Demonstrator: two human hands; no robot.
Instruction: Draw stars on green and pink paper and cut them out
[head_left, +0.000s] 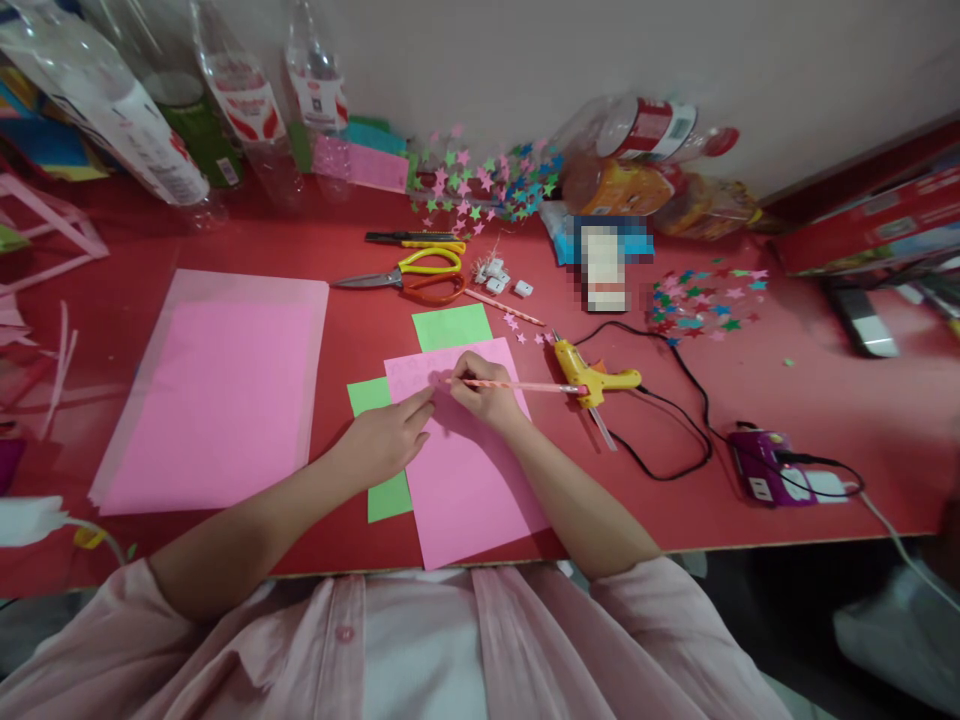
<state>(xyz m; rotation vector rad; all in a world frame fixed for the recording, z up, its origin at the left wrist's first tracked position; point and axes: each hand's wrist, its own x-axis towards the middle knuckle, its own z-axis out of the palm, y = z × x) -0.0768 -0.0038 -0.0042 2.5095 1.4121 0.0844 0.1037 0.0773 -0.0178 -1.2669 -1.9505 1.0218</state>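
My right hand (pixel 484 393) is closed around a pink pencil (pixel 517 385), its tip touching the upper part of a pink paper sheet (pixel 469 490). Faint drawn shapes show along the top of that sheet. With fingers stretched out, my left hand (pixel 386 440) lies flat on the sheet's left edge, close to the pencil tip. Green paper (pixel 452 328) sticks out from under the sheet at the top and on the left. To the right, a yellow glue gun (pixel 596 378) rests with a clear glue stick in it.
A stack of pink paper (pixel 217 400) lies left. Behind are scissors (pixel 405 275), a cutter (pixel 412 240), small white pieces (pixel 495 275) and paper stars (pixel 480 185). Plastic bottles (pixel 247 110) line the wall. A black cord runs to a purple power socket (pixel 769 468).
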